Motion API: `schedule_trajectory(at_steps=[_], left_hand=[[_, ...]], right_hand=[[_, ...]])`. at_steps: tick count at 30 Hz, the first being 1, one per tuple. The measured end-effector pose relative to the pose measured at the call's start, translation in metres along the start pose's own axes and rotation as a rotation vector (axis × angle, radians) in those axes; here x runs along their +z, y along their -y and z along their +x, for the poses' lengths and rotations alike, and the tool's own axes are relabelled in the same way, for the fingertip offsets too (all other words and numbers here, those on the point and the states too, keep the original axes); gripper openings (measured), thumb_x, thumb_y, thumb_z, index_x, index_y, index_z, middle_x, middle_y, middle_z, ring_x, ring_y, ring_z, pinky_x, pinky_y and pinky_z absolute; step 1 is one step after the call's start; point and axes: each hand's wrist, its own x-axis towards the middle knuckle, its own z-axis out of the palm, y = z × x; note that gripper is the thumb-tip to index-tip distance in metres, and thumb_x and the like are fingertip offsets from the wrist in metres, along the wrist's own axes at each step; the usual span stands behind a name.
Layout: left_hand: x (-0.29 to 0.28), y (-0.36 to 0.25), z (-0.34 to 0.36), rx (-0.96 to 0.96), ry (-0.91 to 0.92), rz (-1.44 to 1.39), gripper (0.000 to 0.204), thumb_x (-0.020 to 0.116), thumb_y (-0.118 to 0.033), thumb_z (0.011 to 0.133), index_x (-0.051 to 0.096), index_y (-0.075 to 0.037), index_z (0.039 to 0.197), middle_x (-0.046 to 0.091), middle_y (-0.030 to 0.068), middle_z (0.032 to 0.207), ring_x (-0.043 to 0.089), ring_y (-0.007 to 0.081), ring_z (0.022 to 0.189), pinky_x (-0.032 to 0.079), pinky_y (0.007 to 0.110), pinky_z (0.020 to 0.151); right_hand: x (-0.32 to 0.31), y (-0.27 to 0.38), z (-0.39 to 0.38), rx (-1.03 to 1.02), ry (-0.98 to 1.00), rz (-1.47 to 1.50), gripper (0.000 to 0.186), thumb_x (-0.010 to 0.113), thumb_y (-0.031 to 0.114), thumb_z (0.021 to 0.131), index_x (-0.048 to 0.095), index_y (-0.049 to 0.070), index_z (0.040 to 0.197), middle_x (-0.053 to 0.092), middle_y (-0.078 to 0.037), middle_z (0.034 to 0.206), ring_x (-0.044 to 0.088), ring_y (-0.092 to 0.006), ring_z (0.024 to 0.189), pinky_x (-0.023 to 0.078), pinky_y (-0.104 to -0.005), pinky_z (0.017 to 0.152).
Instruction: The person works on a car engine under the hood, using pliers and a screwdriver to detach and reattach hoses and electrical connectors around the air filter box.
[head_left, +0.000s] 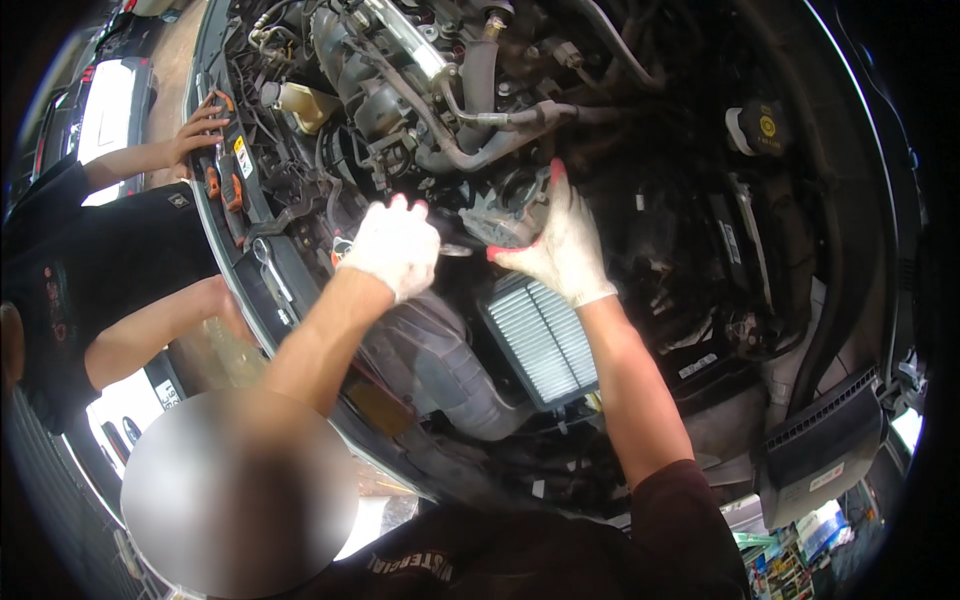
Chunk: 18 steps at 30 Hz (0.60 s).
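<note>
Helper: one person at the far left, two bare hands in view; the upper hand [200, 135] is on the car's front edge, fingers spread.
Orange-handled tools: at least two [231, 190], lying on that edge.
Ratchet: one [272, 268], lying just below them.
Bottle: one, cream-coloured [308, 107], fixed near the front edge.
Your left hand: one white glove [395, 250], fingers curled closed round a metal tool [457, 251]; its end pokes out to the right.
Grey metal part: one [510, 215], between your hands, below the pipes.
Air filter: one [545, 345], white and pleated, nearer you.
Your right hand: one white glove [562, 245], thumb and fingers spread wide around the grey part; cannot tell if it's pressing.
Black cap: one [765, 128], far right.
</note>
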Motion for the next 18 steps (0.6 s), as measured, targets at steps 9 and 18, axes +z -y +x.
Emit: schedule_trajectory(at_steps=[9,18], left_hand=[[0.028,-0.009,0.018,0.107,0.122,0.169,0.036,0.067,-0.022,0.086,0.082,0.001,0.110,0.061,0.0281,0.145,0.066,0.0394,0.114,0.055,0.055,0.086],[0.034,-0.017,0.020,0.084,0.093,0.223,0.040,0.064,-0.020,0.092,0.077,0.007,0.118,0.066,0.0259,0.132,0.064,0.0402,0.116,0.049,0.062,0.096]], right_hand=[[0.028,0.026,0.000,0.137,-0.181,-0.021,0.145,0.105,0.048,0.053,0.029,-0.006,0.163,0.062,-0.030,0.135,0.062,-0.0461,0.126,0.047,-0.0528,0.115],[0.059,0.070,0.018,0.356,-0.265,-0.172,0.149,0.098,0.068,0.059,0.027,-0.015,0.161,0.061,-0.030,0.142,0.057,-0.0399,0.138,0.032,-0.0539,0.130]])
